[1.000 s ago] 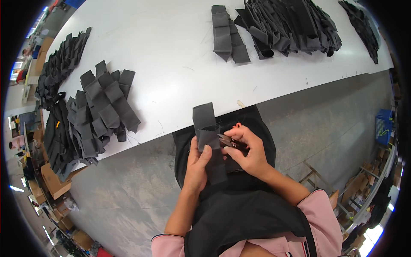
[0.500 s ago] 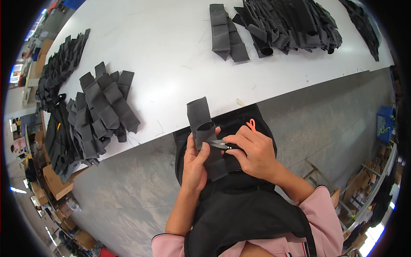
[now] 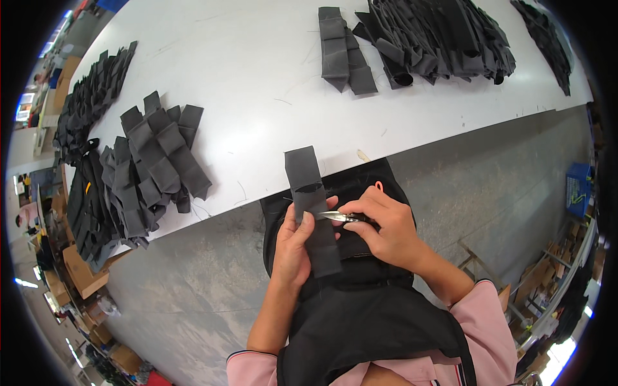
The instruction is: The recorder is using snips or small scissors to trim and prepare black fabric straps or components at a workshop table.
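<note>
My left hand (image 3: 297, 241) grips a dark grey fabric strip (image 3: 310, 201), thumb on top and fingers behind it. The strip runs lengthwise away from me, its far end (image 3: 301, 164) over the table edge and its near end above my black apron. Closed around a pair of thread snips (image 3: 336, 217), my right hand (image 3: 384, 226) is just right of the strip. The silver blades point left and touch or overlap the strip's right edge; I cannot tell which. Part of an orange loop (image 3: 379, 186) shows behind my right fingers.
On the white table (image 3: 257, 122) lie piles of grey strips at the left (image 3: 158, 151) and far right (image 3: 444, 45). Two separate strips (image 3: 335, 55) lie beside the far pile. A blue basket (image 3: 579, 186) and shelving stand to the right, cardboard boxes (image 3: 87, 273) to the left.
The strip now lies flatter and straighter; its raised fold near the middle has gone down. The snips and my right hand have shifted slightly right, and less of the orange loop shows.
</note>
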Tool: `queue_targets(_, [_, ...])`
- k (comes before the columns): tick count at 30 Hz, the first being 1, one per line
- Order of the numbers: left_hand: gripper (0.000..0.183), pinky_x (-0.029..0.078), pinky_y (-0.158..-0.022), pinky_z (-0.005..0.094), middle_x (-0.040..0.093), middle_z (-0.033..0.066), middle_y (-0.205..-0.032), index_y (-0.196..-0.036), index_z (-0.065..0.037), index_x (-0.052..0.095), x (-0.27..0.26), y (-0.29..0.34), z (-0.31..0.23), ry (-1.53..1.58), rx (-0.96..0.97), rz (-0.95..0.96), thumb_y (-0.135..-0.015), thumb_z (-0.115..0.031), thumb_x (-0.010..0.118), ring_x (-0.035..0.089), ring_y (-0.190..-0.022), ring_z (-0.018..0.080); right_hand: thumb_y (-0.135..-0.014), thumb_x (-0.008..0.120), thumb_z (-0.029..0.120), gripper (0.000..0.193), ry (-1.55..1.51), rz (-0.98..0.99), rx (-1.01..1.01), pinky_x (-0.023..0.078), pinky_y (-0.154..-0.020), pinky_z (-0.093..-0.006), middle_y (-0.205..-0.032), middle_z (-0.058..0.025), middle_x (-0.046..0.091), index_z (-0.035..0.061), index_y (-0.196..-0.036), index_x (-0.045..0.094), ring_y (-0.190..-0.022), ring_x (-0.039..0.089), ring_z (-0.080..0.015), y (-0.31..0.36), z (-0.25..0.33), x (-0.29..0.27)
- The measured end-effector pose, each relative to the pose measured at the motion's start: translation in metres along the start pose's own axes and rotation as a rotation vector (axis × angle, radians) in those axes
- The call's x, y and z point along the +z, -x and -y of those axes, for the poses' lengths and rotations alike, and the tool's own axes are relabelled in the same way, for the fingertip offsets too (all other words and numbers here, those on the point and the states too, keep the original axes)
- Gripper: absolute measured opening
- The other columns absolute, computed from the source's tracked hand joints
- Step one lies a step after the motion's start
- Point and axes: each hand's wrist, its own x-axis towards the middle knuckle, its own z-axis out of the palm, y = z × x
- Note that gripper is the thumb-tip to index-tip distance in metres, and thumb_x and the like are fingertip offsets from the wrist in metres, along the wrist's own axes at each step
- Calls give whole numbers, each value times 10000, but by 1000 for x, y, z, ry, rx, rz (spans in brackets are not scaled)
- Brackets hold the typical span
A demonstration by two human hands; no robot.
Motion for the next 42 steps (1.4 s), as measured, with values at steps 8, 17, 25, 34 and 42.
queue_targets(8, [255, 550, -671, 294, 625, 134, -975, -1165, 14, 449, -12, 8, -8, -319, -89, 13, -959, -130, 496, 657, -758, 184, -702, 705, 45, 222, -153, 124, -21, 399, -526, -295, -735, -45, 525, 63, -918, 660, -595, 510, -195, -9, 3, -1])
queue_targets(17, [321, 517, -654, 241, 656, 92, -841, -1214, 43, 456, -15, 10, -16, -579, -156, 70, -939, -107, 524, 648, -697, 119, -697, 711, 63, 234, -56, 224, -60, 409, -545, -308, -755, -37, 523, 80, -920, 645, -623, 531, -210, -10, -7, 5])
queue_targets(25, [312, 512, -630, 242, 656, 70, -830, -1193, 19, 500, -12, 10, -14, -776, -71, 85, -919, -118, 560, 656, -693, 111, -688, 721, 75, 239, -69, 208, -75, 419, -550, -320, -760, -38, 536, 83, -915, 646, -627, 538, -213, -8, -7, 8])
queue_targets(34, [291, 511, -640, 244, 656, 75, -832, -1168, 28, 506, -10, 10, -13, -726, -108, 62, -917, -111, 558, 657, -695, 120, -684, 722, 38, 225, 1, 124, -119, 408, -539, -296, -740, -45, 544, 67, -899, 665, -605, 517, -210, 0, -7, 6])
queue_targets(42, [360, 537, -678, 310, 622, 193, -1017, -1241, 1, 392, -9, 9, -14, -381, -26, 50, -928, -105, 534, 652, -744, 204, -712, 684, -6, 229, -343, -110, 166, 398, -538, -263, -743, -57, 496, 46, -932, 649, -602, 511, -182, 0, -4, -9])
